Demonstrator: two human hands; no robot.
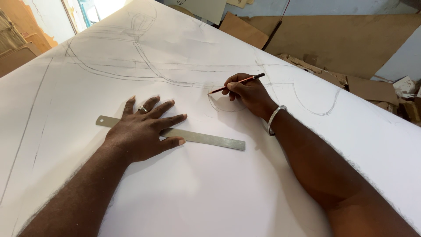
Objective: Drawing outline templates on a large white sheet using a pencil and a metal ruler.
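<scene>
A large white sheet (210, 184) covered with curved pencil lines fills the view. My left hand (142, 129) lies flat on it with fingers spread, a ring on one finger, pressing on a long steel ruler (210, 139) that runs left to right. My right hand (246, 93), with a metal bangle on the wrist, grips a reddish pencil (239, 82). The pencil tip touches the sheet at a small drawn arc just left of that hand.
Brown cardboard sheets (346, 39) and torn cardboard scraps (394, 94) lie beyond the sheet's right edge. More cardboard pieces (17, 55) stand at the far left. A bright window or doorway (94, 11) is at the top left.
</scene>
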